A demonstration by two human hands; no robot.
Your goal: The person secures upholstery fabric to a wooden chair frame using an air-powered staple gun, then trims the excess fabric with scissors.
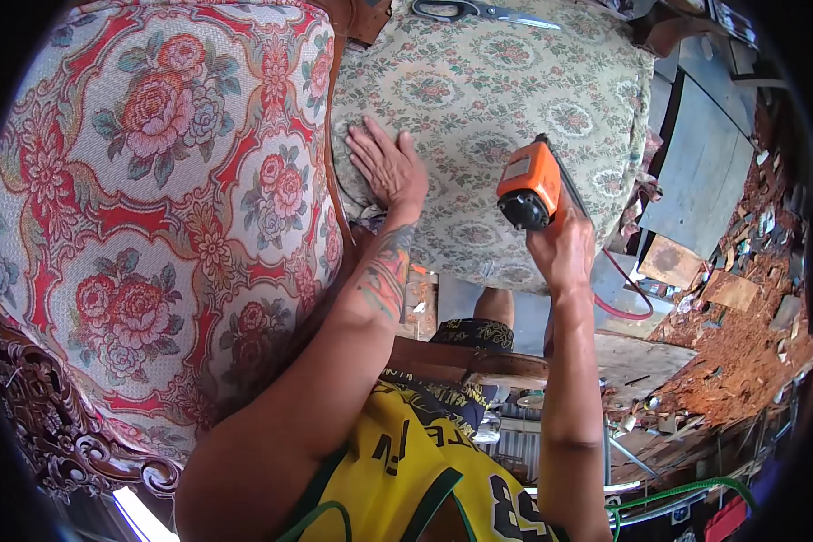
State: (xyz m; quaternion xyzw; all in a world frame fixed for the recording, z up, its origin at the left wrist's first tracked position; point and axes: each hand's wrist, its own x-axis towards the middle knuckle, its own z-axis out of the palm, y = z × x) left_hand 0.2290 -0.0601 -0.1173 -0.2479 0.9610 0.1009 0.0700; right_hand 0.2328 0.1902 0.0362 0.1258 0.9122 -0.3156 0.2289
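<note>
My right hand [565, 244] is wrapped round the grip of an orange and black staple gun [531, 181], held over the right part of a pale green floral seat [479, 126]. From the bottom of the gun trails a red air hose [625, 312]. Flat on the same seat lies my left hand [390, 172], fingers spread, close to its left edge. That edge meets a wooden frame beside a chair back [163, 208] in red and white rose-patterned fabric.
Scissors [483, 13] rest at the seat's far edge. Carved dark wood [72, 425] borders the chair back at lower left. On the right, grey panels [696, 172] stand above a floor [732, 370] strewn with wood scraps and reddish debris. A green hose [696, 488] runs at lower right.
</note>
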